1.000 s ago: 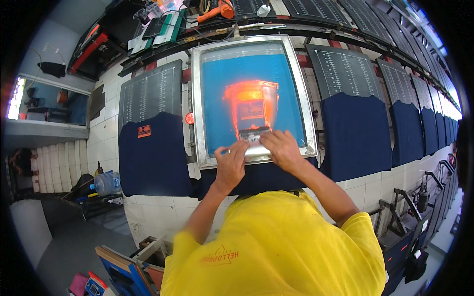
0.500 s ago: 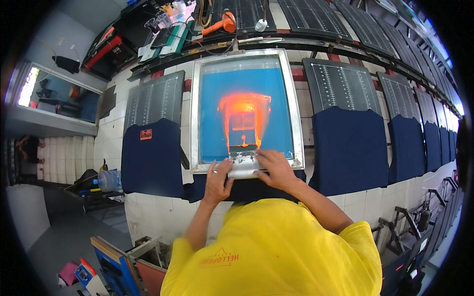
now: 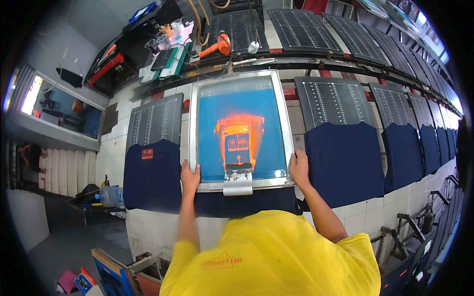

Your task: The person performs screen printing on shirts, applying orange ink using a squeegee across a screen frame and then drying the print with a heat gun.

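A silver-framed printing screen [image 3: 193, 128] with blue mesh lies in front of me over a dark navy shirt [image 3: 256, 203]. Bright orange ink [image 3: 259, 129] is smeared around a small rectangular design in the middle of the mesh. A wide metal-handled squeegee [image 3: 238, 186] rests untouched on the screen's near end, its handle over the near rail. My left hand [image 3: 190, 177] grips the left rail near its front corner, and my right hand [image 3: 299, 169] holds the right rail opposite. Fingers of both hands are partly hidden by the frame.
Navy shirts on dark ruled boards flank the screen: one with an orange print [image 3: 150, 172] at left, a plain one [image 3: 343, 163] at right, several beyond. An orange heat gun [image 3: 217, 45] and cups lie behind. A water bottle [image 3: 109, 196] stands at far left.
Both hands have let go of the squeegee and moved apart to the screen's side rails. The squeegee stays on the near end. My view has tilted up slightly.
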`<action>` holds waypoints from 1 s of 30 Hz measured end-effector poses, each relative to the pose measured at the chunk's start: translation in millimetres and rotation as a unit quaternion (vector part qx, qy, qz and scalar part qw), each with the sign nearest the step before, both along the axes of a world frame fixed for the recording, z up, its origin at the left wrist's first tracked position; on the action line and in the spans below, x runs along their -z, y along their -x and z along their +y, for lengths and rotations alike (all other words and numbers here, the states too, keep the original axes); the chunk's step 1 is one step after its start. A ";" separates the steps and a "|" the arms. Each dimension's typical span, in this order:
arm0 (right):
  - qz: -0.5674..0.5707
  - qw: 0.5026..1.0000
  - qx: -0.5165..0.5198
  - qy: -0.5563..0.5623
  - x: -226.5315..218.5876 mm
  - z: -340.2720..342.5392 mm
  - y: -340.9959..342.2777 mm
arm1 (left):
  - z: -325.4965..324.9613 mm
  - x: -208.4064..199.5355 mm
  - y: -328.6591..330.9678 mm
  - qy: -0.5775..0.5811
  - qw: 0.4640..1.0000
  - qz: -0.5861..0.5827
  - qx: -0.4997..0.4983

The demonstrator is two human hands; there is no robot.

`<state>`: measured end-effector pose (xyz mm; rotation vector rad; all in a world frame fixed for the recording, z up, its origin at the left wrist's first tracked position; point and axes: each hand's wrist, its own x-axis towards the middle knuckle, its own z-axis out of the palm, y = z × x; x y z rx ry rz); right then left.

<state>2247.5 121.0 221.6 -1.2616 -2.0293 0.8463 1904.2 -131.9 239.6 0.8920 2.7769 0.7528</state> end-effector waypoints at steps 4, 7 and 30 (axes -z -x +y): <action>0.001 0.999 0.045 -0.008 9.6 4.1 12.3 | 12.3 -15.3 4.3 -0.047 0.998 -0.040 -0.010; -0.005 0.998 0.055 -0.016 11.8 6.3 15.7 | 10.3 -28.2 5.6 -0.059 0.997 -0.054 0.006; 0.035 0.997 0.047 0.052 -42.8 126.0 -229.7 | 99.9 -37.3 -242.5 -0.165 0.985 -0.050 -0.009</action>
